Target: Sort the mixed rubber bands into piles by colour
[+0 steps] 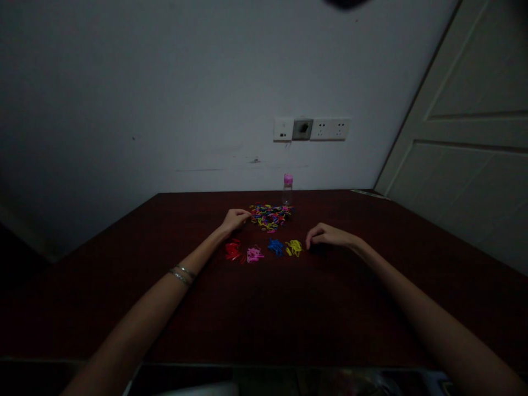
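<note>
A pale wall (144, 82), its sockets (330, 129) beside a panelled door (466, 126), rises behind a dark red counter (268, 319) in a dimly lit room; on the counter, a loose pile of small mixed-colour pieces (270, 215) lies ahead of the wearer, between the two hands and toward the wall, spread somewhat wider from side to side than from front to back.

The left hand (236, 219), below a forearm ringed with bracelets (181, 274), is the nearer to it, fingertips drawn together at the pile's left edge; whether they pinch a piece cannot be told. The right hand (328, 235) is apart from the pile, to its right and closer to the wearer; its fingers curl down just beside the yellow heap (294, 247), and whether they hold anything cannot be told.

Nearer the wearer than the mixed pile, four single-colour heaps form a row, left to right: the red heap (233, 250), the pink heap (254, 254), the blue heap (275, 247) and the yellow; a pink-capped clear bottle (287, 195) stands upright just behind the pile.
</note>
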Demonstrator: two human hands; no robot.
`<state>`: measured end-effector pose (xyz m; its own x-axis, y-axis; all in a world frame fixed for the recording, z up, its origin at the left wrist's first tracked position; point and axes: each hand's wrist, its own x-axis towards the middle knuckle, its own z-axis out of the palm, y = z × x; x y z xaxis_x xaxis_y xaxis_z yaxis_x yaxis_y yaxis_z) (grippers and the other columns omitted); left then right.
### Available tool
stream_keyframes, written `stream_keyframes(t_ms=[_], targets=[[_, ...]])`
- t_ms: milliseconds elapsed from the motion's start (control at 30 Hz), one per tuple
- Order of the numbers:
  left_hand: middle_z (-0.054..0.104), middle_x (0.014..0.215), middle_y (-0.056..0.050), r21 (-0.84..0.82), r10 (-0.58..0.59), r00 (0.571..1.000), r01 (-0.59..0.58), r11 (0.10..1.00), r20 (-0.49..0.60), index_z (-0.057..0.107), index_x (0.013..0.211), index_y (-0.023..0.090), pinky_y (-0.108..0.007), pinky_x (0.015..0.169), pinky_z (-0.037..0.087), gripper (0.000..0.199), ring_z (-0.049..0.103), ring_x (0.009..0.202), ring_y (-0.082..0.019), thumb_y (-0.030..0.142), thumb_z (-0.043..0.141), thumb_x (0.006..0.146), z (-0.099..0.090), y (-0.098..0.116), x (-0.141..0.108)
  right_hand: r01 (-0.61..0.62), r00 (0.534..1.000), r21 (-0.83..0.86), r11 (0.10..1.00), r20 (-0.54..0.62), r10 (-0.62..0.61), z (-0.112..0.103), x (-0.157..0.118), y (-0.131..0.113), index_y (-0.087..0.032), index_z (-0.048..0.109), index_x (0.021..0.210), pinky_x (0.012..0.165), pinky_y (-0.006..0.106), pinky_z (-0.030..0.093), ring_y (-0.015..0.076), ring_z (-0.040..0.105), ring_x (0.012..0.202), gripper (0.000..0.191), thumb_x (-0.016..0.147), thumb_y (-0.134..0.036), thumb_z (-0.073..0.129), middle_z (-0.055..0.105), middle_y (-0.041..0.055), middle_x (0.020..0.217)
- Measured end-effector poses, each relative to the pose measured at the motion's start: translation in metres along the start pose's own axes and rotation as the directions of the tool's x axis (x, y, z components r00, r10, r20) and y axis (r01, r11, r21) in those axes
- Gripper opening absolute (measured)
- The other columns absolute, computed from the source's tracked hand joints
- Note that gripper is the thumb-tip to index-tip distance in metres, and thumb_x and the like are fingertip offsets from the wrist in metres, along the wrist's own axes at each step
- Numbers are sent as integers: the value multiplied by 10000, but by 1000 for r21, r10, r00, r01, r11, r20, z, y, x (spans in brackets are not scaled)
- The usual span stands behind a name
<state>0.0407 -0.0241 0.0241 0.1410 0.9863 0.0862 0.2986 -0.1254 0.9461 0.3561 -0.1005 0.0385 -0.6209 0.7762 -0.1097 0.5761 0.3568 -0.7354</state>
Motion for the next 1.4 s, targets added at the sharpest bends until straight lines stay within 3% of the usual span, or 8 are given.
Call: stream_keyframes(t_ms=[233,400,533,667,900,1133,1400], targets=[[407,447,51,-5,12,1000,-13,1000,-26,660,788,103,-183,361,152,258,271,339,-24,302,576,647,-7,-7,4,-9,1000,68,998,5,8,-2,-5,0,-129,682,614,595,248,386,141,528,622,253,635,-204,442,640,46,660],[380,410,61,-1,0,993,0,1000,-115,655,770,106,-188,366,165,258,274,343,-37,307,563,638,-15,-17,10,-50,976,138,989,-203,77,1,0,-2,-130,684,689,546,243,386,138,525,585,240,647,-258,486,642,48,657],[357,383,68,0,25,987,-25,1000,-159,651,772,102,-188,372,167,261,268,347,-42,299,548,634,-17,-21,10,-46,941,90,995,-329,73,1,14,-12,-134,681,781,576,258,408,156,553,643,242,648,-256,519,656,74,748],[379,382,59,41,40,986,-34,999,-162,656,749,94,-185,385,190,250,288,364,-46,283,552,622,-16,-21,9,5,960,-55,998,-279,-20,0,37,-19,-128,662,900,632,247,418,153,561,721,295,655,-205,517,649,77,840],[459,432,33,100,53,984,-36,994,-168,666,733,97,-184,409,235,231,341,411,-58,259,549,618,-14,-16,4,100,965,-338,936,-195,-173,6,83,-21,-126,653,931,580,221,376,107,500,603,317,668,-143,477,605,23,700],[491,441,26,122,74,987,-57,991,-145,671,720,100,-187,432,274,233,382,431,-71,272,557,613,-14,-18,4,88,969,-360,929,-185,-164,13,106,-13,-128,663,804,573,205,358,106,504,618,210,655,-131,514,616,28,701],[581,558,-7,168,121,986,-101,981,-113,668,716,97,-190,482,329,234,459,506,-91,278,551,623,-13,-25,9,142,934,-297,944,-276,-228,8,98,-15,-124,648,720,635,244,390,137,536,674,144,694,-229,553,623,45,714]])
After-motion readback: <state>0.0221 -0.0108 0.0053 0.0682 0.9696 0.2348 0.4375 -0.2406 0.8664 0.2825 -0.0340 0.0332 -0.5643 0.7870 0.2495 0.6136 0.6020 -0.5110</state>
